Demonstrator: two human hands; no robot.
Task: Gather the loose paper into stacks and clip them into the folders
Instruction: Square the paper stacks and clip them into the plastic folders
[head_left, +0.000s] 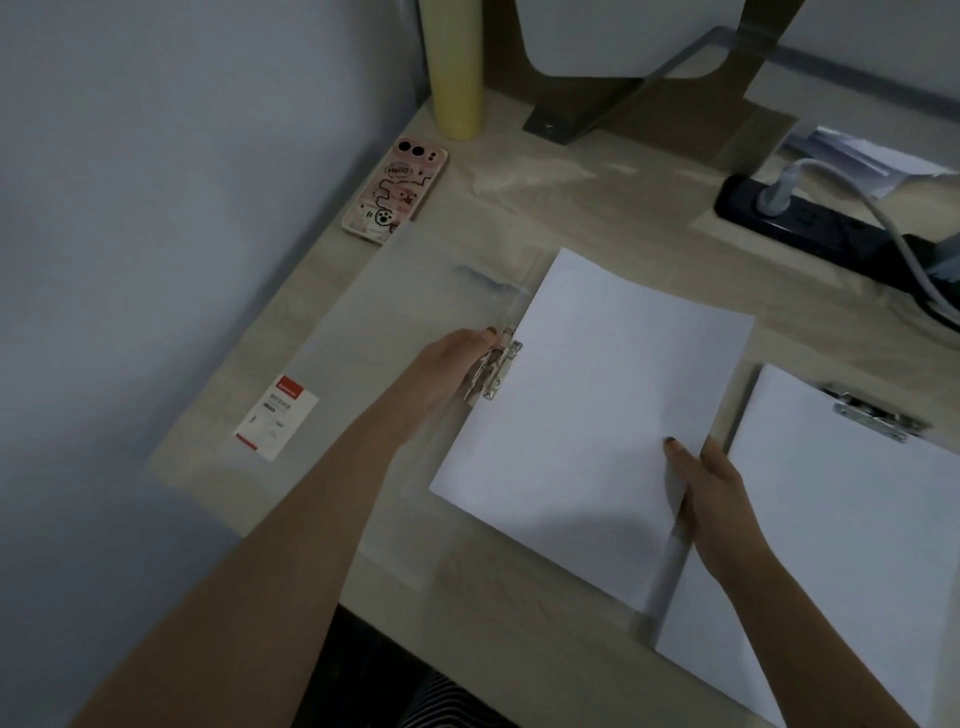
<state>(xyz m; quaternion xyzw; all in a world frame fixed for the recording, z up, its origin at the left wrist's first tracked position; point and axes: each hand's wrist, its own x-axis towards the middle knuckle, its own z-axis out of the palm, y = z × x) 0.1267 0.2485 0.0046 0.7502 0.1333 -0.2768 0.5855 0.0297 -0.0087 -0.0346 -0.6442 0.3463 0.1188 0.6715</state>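
A clear plastic folder (395, 312) lies open on the desk, its cover flap spread to the left. A stack of white paper (587, 405) rests on its right half. My left hand (452, 364) grips the metal clip (493, 371) at the stack's left edge. My right hand (711, 488) holds the stack's right edge, thumb on top. A second folder (852, 519) with paper under its own metal clip (878, 413) lies to the right.
A phone in a pink case (395, 189) and a yellow bottle (454, 67) stand at the back left. A black power strip (810, 223) with a cable and loose white sheets (872, 156) are at the back right. A small label card (278, 415) lies at the left.
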